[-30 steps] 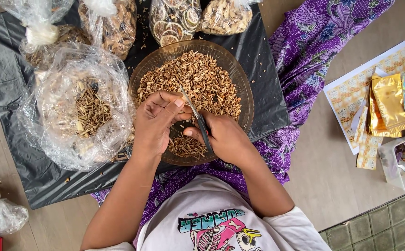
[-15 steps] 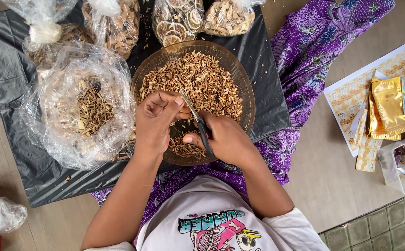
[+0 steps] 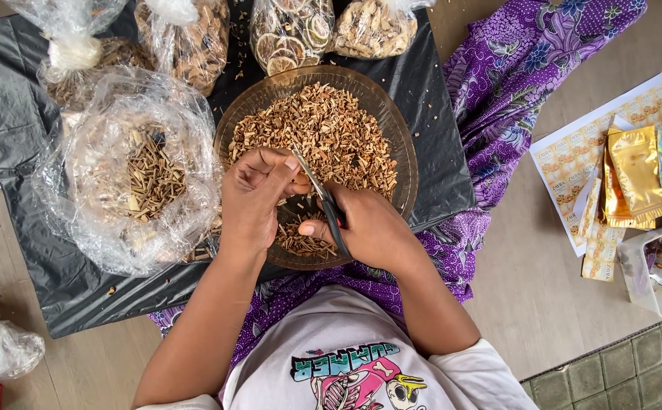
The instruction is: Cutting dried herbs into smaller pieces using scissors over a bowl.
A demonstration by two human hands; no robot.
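Both hands work over a brown glass bowl of chopped dried bits that sits on a black plastic sheet spread on the floor: the right hand is closed around a pair of scissors whose blades point up toward the left hand, which pinches something too small to make out at the blade tips. Just left of the bowl, an open clear bag of dried sticks lies on the sheet, more filled bags line its far edge, and gold pouches lie well apart to the right
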